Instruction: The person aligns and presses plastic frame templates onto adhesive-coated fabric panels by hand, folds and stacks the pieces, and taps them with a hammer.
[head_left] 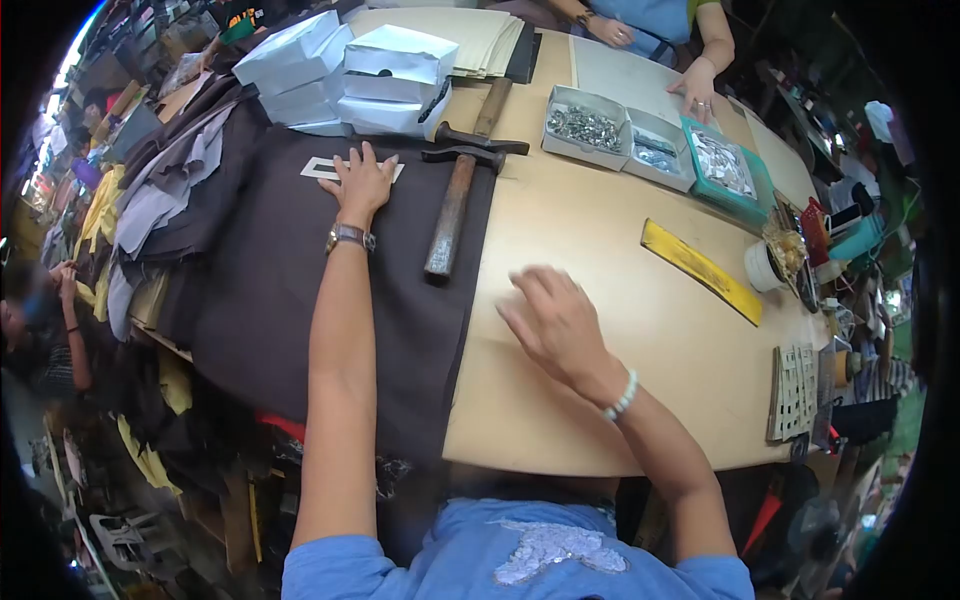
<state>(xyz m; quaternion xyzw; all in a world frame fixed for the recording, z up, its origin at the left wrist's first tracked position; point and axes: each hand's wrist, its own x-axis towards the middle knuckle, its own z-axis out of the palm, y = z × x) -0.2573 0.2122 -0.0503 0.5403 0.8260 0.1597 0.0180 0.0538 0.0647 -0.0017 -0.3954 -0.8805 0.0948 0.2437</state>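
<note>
My left hand (362, 187) lies flat with fingers spread, pressing on a white template (318, 169) with a rectangular cut-out. Under it spreads dark brown fabric (270, 270) that covers the left part of the table. My right hand (556, 328), a little blurred, hovers over the bare wood with its fingers apart and nothing in them. Between the hands, a hammer (452, 215) with a worn wooden handle rests on the fabric's right side. Its head touches or lies close to a second hammer (490, 108) behind it.
White boxes (400, 65) are stacked at the back left. Open trays of small metal parts (585, 128) stand at the back right, where another person's hand (697, 88) rests. A yellow ruler-like strip (700, 270) lies on the table (590, 430). Grey cloth (175, 190) is piled left.
</note>
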